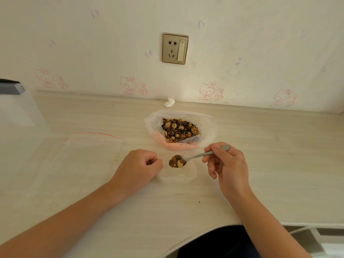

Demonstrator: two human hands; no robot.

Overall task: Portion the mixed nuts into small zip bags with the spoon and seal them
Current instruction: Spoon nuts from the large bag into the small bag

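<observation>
A heaped metal spoon (197, 156) of mixed nuts (177, 161) is held at frame centre, its handle pinched in the right hand (228, 164), over a small clear zip bag (186, 176) pinched at its left edge by the left hand (136, 165), below the large open nut bag (208, 127).

Pale wood-grain surface (279, 146) abuts cream wall (74, 34) bearing pink cartoon-cat prints (128, 85) and a gold-framed socket (175, 48).

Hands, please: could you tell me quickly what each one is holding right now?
Left hand: closed, pinching the rim of the small zip bag.
Right hand: closed on the spoon, loaded with nuts.
</observation>
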